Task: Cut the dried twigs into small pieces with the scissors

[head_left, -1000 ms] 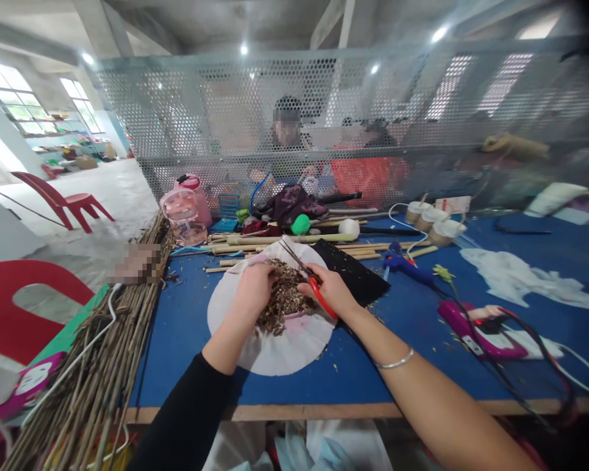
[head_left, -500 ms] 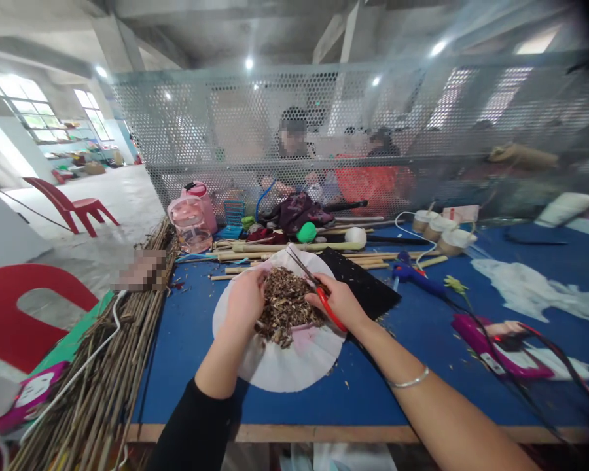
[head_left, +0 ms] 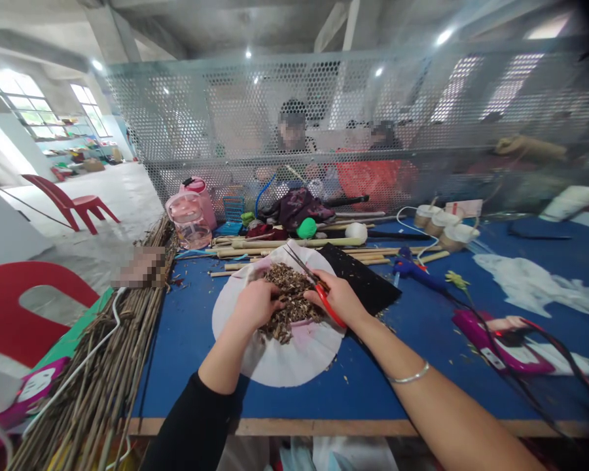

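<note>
A heap of brown, chopped dry plant bits [head_left: 292, 294] lies on a round white cloth [head_left: 294, 363] with a pinkish tinge in places. My left hand [head_left: 256, 306] rests at the heap's left side, thumb and fingers a little apart, fingertips touching the bits. At the right side, my right hand [head_left: 341, 297] grips red-handled scissors [head_left: 302, 260], their blades pointing up and to the left over the heap's far edge. The right thumb reaches down to the bits. A black sheet [head_left: 366, 281] lies under the cloth's right edge.
Long dry stalks [head_left: 103, 366] line the table's left side. Behind the cloth lie pale sticks [head_left: 294, 245], a green ball [head_left: 307, 228] and a pink jug [head_left: 191, 219]. A blue glue gun [head_left: 417, 273] and a purple power strip [head_left: 500, 347] with cables lie right. A perforated screen [head_left: 245, 131] stands behind.
My left hand has moved slightly down and right across the heap's left side, its fingers now over the bits. My right hand stays in place with the scissors.
</note>
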Demonstrator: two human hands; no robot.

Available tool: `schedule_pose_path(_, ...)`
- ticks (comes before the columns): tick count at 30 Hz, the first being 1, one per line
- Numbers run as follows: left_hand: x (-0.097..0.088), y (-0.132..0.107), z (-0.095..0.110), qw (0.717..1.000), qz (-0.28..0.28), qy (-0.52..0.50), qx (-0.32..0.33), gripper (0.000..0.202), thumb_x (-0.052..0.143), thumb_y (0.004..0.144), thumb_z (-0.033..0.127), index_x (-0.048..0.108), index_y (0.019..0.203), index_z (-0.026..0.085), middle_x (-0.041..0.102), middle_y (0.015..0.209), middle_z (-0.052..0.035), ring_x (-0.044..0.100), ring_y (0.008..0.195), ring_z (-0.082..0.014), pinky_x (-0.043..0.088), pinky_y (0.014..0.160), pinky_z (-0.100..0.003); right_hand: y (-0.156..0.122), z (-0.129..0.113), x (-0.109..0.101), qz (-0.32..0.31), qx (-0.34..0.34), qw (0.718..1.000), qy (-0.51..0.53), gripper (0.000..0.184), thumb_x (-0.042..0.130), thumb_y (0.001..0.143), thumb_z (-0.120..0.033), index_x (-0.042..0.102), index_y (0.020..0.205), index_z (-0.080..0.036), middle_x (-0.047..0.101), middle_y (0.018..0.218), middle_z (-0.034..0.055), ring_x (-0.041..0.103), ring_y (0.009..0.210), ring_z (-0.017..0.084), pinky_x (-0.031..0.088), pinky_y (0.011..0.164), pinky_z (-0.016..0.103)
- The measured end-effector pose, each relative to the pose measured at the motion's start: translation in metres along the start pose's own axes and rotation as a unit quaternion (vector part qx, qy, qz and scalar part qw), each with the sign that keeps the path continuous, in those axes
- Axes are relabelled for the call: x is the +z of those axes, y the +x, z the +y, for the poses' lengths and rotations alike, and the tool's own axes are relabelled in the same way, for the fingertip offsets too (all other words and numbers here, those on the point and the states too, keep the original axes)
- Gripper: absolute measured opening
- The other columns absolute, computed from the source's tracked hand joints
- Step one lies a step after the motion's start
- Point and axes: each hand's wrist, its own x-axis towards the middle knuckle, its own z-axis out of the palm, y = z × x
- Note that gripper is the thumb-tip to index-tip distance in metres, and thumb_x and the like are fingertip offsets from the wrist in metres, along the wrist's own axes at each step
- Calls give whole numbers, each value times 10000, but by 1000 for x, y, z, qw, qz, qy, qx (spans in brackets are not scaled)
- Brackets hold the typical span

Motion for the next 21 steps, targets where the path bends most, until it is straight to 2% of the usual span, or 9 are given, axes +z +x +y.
schedule_pose_path(3,3,4,1,1000,12,13,12,139,575,753,274,712,770,259,698,783,-23,606,731,-166,413,666,-242,0,-1,-1,-2,-1,1000,-1,504,605,736,-466,574,1132,-155,673,913,85,609,779,208,464,726,298)
schedule_pose_path(7,2,7,-4,998,42,-40,-5,255,457,833,257,704,832,194,694,755,-38,597,674,-154,415,644,-243,0,0,-1,-8,-5,1000,-9,514,596,740,-475,568,1139,-151,670,901,80,603,758,196,462,717,289)
schedule_pose_path(11,-2,6,-8,996,63,-55,-9,254,465,819,211,711,879,199,709,805,-42,611,717,-163,425,677,-246,0,1,1,-7,-1,1000,-21,531,594,737,-489,571,1135,-138,669,877,81,605,747,198,462,706,290)
schedule_pose_path(15,-7,4,-12,991,92,-74,-55,205,550,774,279,725,866,223,717,810,-34,620,747,-175,429,688,-252,0,3,2,6,-1,1000,-19,541,596,735,-493,567,1146,-143,677,847,73,614,732,199,465,688,288)
schedule_pose_path(18,-6,3,-13,982,108,-139,-74,220,573,749,353,724,809,205,695,700,-21,599,655,-155,425,597,-234,-1,2,0,-7,-4,999,-41,553,621,714,-495,568,1155,-167,679,932,88,625,796,215,466,712,296)
schedule_pose_path(21,1,5,-11,952,91,-276,-94,284,551,750,411,690,741,164,604,538,5,514,486,-108,389,480,-209,-3,-3,-3,-38,-20,997,-58,605,656,668,-516,555,1175,-201,646,1068,96,616,899,234,465,767,320)
